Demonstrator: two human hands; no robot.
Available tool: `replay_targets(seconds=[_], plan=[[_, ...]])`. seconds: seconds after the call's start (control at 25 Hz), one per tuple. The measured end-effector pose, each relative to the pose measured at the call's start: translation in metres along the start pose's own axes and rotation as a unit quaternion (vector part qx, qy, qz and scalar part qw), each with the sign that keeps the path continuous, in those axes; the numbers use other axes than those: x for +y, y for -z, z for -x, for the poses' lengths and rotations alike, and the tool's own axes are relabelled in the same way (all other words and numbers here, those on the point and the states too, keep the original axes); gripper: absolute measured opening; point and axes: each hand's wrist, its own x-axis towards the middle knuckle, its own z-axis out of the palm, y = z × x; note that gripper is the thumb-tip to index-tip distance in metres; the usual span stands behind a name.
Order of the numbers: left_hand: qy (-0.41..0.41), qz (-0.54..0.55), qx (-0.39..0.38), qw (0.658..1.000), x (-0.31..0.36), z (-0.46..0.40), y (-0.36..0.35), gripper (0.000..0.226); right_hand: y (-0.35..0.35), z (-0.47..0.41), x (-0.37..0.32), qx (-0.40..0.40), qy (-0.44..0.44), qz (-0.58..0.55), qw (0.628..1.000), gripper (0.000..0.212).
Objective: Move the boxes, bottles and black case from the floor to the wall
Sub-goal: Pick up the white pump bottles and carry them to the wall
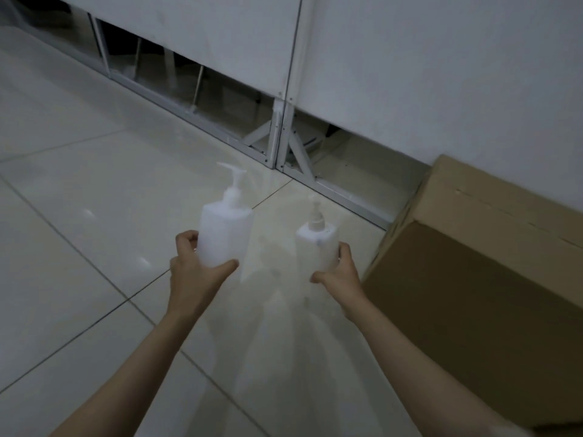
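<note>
My left hand (192,266) grips a large white pump bottle (225,233) near its base, held upright above the floor. My right hand (339,275) grips a smaller white pump bottle (317,247) by its lower body, also upright. Both bottles are held out in front of me, a short way from the white wall (441,74). A brown cardboard box (473,279) stands on the floor at the right, against the wall, just beside my right hand. No black case is in view.
The white wall panels stand on a metal frame (277,137) with open gaps at floor level. Pale floor tiles (94,200) stretch to the left and in front of the wall.
</note>
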Motion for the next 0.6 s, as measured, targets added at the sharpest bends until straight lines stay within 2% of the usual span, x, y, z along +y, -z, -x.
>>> replay_targets(seconds=[0.2,0.48,0.6], plan=[[-0.059,-0.05,-0.051,0.996,0.025,-0.036,-0.027,0.073,0.006,-0.068,0.006,0.085,0.003,-0.063,0.994,0.069],[-0.051,-0.043,-0.042,0.997,0.021,-0.075,-0.102,0.072,0.009,-0.13,0.041,0.261,-0.085,-0.108,0.956,0.07],[-0.047,-0.022,-0.04,0.998,0.006,-0.071,-0.138,0.071,0.009,-0.145,0.06,0.311,-0.092,-0.108,0.94,0.077]])
